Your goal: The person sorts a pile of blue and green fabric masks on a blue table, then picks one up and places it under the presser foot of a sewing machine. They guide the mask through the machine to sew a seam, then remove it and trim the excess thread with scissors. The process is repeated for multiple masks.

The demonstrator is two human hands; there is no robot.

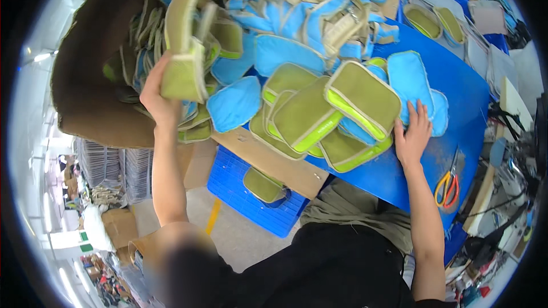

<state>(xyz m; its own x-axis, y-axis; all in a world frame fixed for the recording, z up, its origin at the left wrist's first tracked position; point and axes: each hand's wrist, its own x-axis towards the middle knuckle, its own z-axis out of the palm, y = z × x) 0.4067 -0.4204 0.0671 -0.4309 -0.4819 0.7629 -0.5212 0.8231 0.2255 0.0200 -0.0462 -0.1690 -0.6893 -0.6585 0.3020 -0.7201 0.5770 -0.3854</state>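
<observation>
My left hand (161, 92) grips upright olive-green padded pieces (184, 28) with pale edging, raised at the mouth of a large cardboard box (91, 80) packed with similar pieces. My right hand (414, 128), fingers apart, rests on a light-blue padded piece (406, 74). Between my hands lies a loose pile of green pouches (362, 97) with bright lime strips, mixed with light-blue pieces (231, 102) on a blue table surface (451, 114). Behind them is a heap of blue-and-beige fabric straps (314, 11).
Scissors (448, 188) with orange-and-yellow handles lie at the table's right. A blue plastic crate (228, 174) on the floor bears one green piece (260, 185). A cardboard strip (268, 159) edges the table. Bins of pieces (428, 0) stand back right; stacked sheets (100, 168) sit at left.
</observation>
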